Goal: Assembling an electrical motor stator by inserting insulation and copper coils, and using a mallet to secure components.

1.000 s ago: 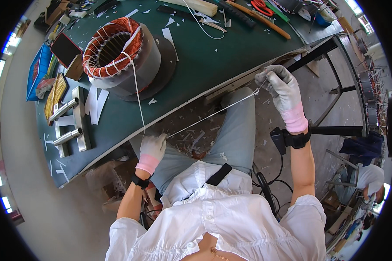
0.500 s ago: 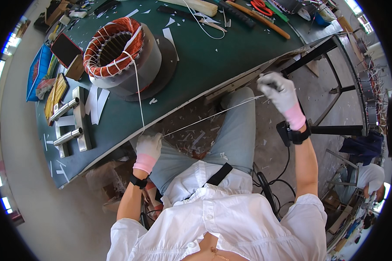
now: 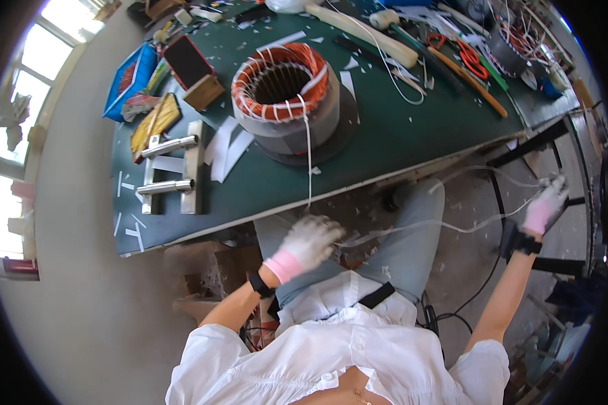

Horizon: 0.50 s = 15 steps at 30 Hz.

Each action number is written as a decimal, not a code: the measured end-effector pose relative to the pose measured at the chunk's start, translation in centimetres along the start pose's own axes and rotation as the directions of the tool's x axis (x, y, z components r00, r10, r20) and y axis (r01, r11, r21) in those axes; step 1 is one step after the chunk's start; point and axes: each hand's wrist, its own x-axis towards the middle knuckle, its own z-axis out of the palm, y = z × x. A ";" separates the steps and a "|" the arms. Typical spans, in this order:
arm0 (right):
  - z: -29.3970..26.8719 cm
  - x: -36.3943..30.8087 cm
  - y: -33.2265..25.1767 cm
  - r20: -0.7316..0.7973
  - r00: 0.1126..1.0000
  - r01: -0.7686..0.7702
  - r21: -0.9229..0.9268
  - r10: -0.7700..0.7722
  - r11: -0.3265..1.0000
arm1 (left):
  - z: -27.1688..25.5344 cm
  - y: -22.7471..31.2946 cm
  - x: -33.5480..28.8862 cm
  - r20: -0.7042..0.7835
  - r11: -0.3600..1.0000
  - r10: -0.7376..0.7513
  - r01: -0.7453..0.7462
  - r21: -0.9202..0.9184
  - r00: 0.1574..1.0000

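A motor stator [image 3: 289, 128] with copper windings laced in white cord stands on a round dark base on the green-topped bench. From its winding rim the white cord [image 3: 309, 158] runs straight down over the bench edge to my left hand [image 3: 309, 241], which is closed on it above my lap, its gloved fingertips blurred. Further lengths of cord sag in loose, smeared curves from there to my right hand [image 3: 547, 201], stretched far out to the right. That gloved hand is closed on the cord, beyond the bench's front edge.
Left of the stator lie a metal frame with two round bars [image 3: 172, 165], white paper strips [image 3: 231, 154], a blue bin [image 3: 130, 81] and a dark flat panel [image 3: 189, 62]. A mallet [image 3: 365, 34], red-handled scissors [image 3: 471, 59] and a wooden stick [image 3: 469, 82] lie behind. Black metal legs [image 3: 534, 143] stand at right.
My right hand has moved outward to the right, and the cord between the hands has gone from taut to slack. My left hand has shifted right. The whole view has also swung left.
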 end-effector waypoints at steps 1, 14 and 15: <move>4.9 -6.1 -3.7 0.093 0.980 -0.167 -0.072 0.173 0.983 | -2.5 1.6 0.8 -0.103 0.990 0.064 -0.076 -0.121 0.993; 20.4 -27.8 -12.8 0.911 -0.367 -0.821 -0.411 0.186 0.397 | -16.8 -1.4 11.0 -0.697 0.932 -0.090 0.307 0.194 0.712; 19.6 -27.0 -12.3 0.829 -0.560 -0.828 -0.559 -0.007 0.047 | -16.9 -1.2 11.0 -0.719 0.915 0.003 0.289 0.283 0.695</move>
